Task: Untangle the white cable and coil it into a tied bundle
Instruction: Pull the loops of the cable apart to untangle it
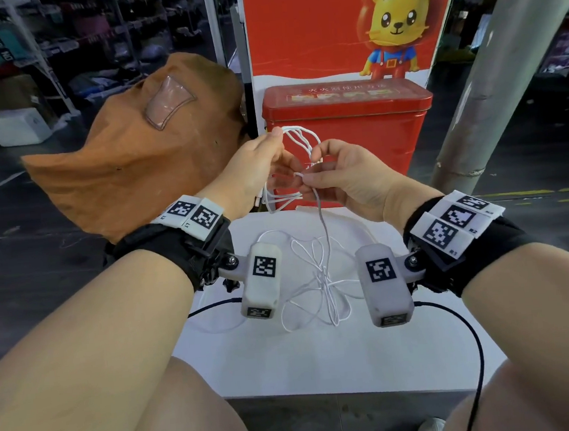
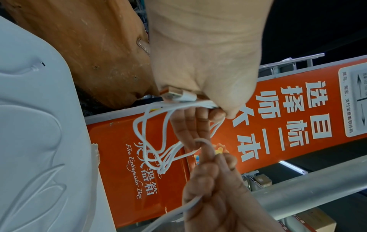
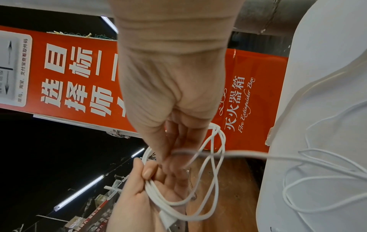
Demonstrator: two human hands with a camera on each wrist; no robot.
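My left hand (image 1: 269, 154) grips several coiled loops of the white cable (image 1: 300, 138) in the air above the white table (image 1: 324, 366). In the left wrist view its thumb clamps the loops (image 2: 155, 138) and a USB plug (image 2: 179, 97) against the fingers. My right hand (image 1: 312, 175) sits close to the right and pinches a single strand (image 3: 248, 154) beside the coil (image 3: 216, 164). That strand hangs down to a loose tangle (image 1: 321, 280) lying on the table between my wrists.
A red fire extinguisher box (image 1: 348, 130) stands just behind my hands, with a red lion poster (image 1: 311, 24) behind it. A brown fabric bag (image 1: 140, 152) lies to the left and a grey pole (image 1: 490, 70) slants at right. My knees are under the table's near edge.
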